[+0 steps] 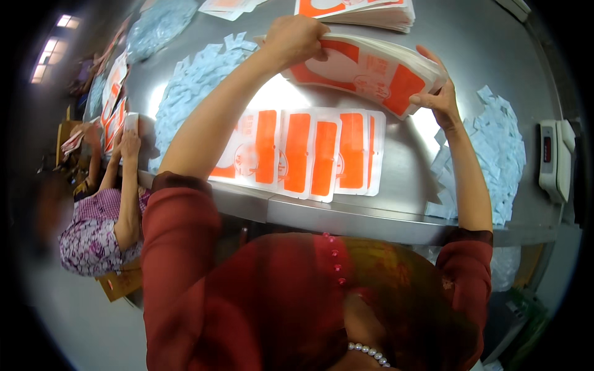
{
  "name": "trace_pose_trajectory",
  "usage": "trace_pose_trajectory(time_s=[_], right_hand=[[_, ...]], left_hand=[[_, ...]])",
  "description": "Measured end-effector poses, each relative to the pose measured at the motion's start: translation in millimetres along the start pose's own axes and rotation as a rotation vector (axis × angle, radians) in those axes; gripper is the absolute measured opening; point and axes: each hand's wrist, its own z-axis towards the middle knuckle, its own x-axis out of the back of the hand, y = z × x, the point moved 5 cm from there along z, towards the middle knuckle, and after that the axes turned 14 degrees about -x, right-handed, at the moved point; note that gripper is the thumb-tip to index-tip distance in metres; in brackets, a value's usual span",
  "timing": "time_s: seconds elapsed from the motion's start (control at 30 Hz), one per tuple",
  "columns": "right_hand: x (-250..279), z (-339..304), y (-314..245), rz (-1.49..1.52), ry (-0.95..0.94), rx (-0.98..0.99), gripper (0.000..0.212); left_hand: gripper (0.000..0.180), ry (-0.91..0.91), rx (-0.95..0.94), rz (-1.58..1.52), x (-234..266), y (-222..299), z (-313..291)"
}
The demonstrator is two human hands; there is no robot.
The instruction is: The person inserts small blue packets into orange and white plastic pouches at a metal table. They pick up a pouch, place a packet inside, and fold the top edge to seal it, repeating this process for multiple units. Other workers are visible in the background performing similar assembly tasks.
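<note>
Between my two hands is a thick stack of orange-and-white printed pouches (359,71), lifted off the metal table and bowed along its length. My left hand (296,42) is closed round the stack's left end. At the right end, my right hand (438,93) grips it with the thumb on the front and the fingers behind. Below the stack, a row of overlapping flat pouches (292,154) of the same orange and white lies fanned out along the table's near edge. Another pile of pouches (371,17) lies just beyond the held stack.
Heaps of small pale-blue packets lie on the metal table (396,167), one left (192,86) and one right (495,154). A white scale (555,157) stands at the far right. Clear plastic bags (162,25) lie at the back left. Another person (105,222) handles pouches on the left.
</note>
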Motion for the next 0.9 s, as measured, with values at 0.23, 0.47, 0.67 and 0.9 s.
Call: trace_pose_trajectory(time_s=[0.23, 0.47, 0.67, 0.9], right_hand=[[0, 7, 47, 0.102, 0.169, 0.106, 0.04], [11, -55, -42, 0.051, 0.242, 0.222, 0.033], [11, -88, -62, 0.351, 0.429, 0.352, 0.026], [58, -38, 23, 0.502, 0.575, 0.051, 0.042]], left_hand=[[0.026, -0.01, 0.072, 0.077, 2, 7, -1], [0.029, 0.079, -0.142, 0.228, 92, 60, 6], [0.033, 0.161, -0.384, 0.19, 136, 109, 26], [0.055, 0.406, -0.347, 0.07, 102, 63, -24]])
